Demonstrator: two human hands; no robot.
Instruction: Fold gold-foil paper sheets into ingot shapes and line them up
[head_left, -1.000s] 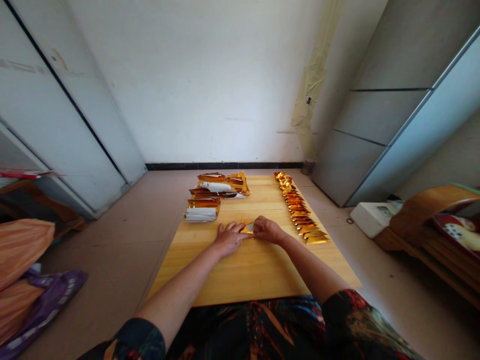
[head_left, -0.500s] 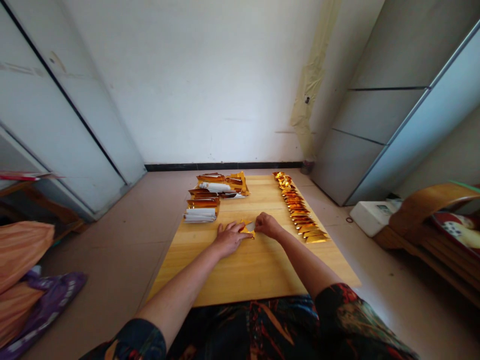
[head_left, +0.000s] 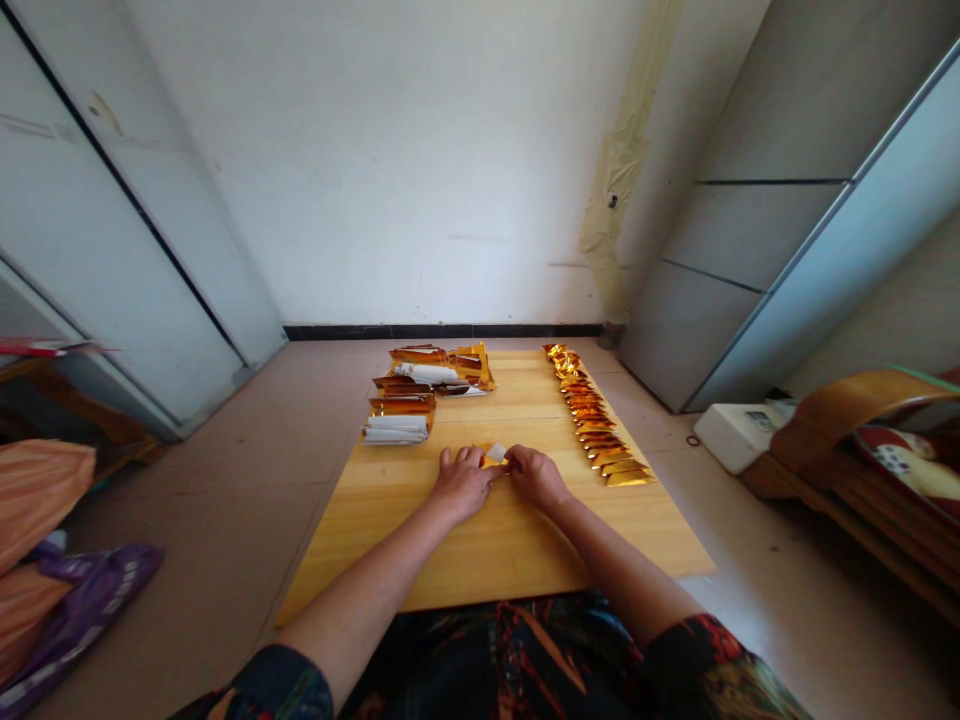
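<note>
Near the middle of the worktop (head_left: pixel 495 565), my spread left hand (head_left: pixel 462 484) presses a part-folded gold foil paper (head_left: pixel 496 454) whose edge my right hand (head_left: pixel 538 479) pinches, with a row of folded pieces (head_left: pixel 593 424) apparently done and curled sheets (head_left: pixel 403 404) apparently waiting.

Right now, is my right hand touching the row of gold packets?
Apart. The head view shows a strip of bare table between your right hand and the row of gold packets.
</note>
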